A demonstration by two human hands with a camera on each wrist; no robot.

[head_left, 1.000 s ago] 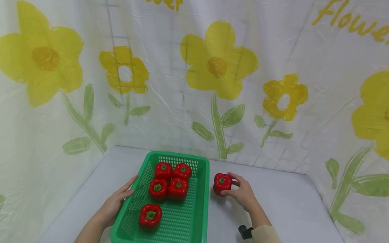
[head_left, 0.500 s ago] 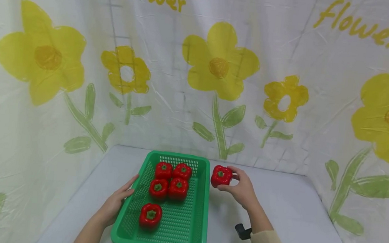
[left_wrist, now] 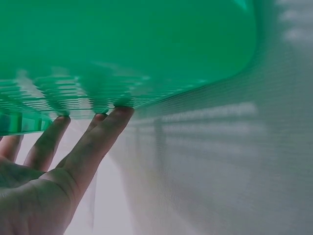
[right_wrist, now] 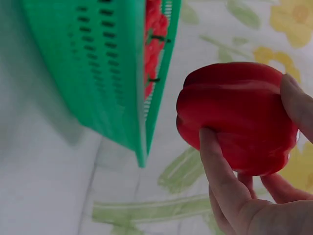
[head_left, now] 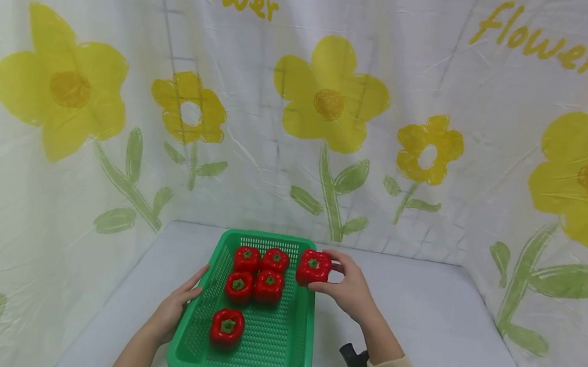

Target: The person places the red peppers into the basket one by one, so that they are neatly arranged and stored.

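A glossy red bell pepper [head_left: 313,267] with a green stem is gripped between the thumb and fingers of my right hand [head_left: 349,287]. In the head view it overlaps the right rim of the green plastic basket [head_left: 302,347]; the right wrist view shows the held bell pepper [right_wrist: 234,117] raised beside the basket's wall. My left hand [head_left: 169,311] lies along the basket's left side with fingers extended. In the left wrist view those fingertips [left_wrist: 122,110] touch the slotted wall. Inside sit several red bell peppers [head_left: 269,286], grouped toward the back, plus a single bell pepper [head_left: 227,327] nearer the front.
The basket stands on a white table [head_left: 417,334]. Behind and around it hangs a white curtain [head_left: 252,185] printed with yellow flowers. A black device [head_left: 354,357] is strapped at the right wrist.
My right hand has lifted the bell pepper off the table and carried it left to the basket's right rim. The left hand stays at the basket's side.
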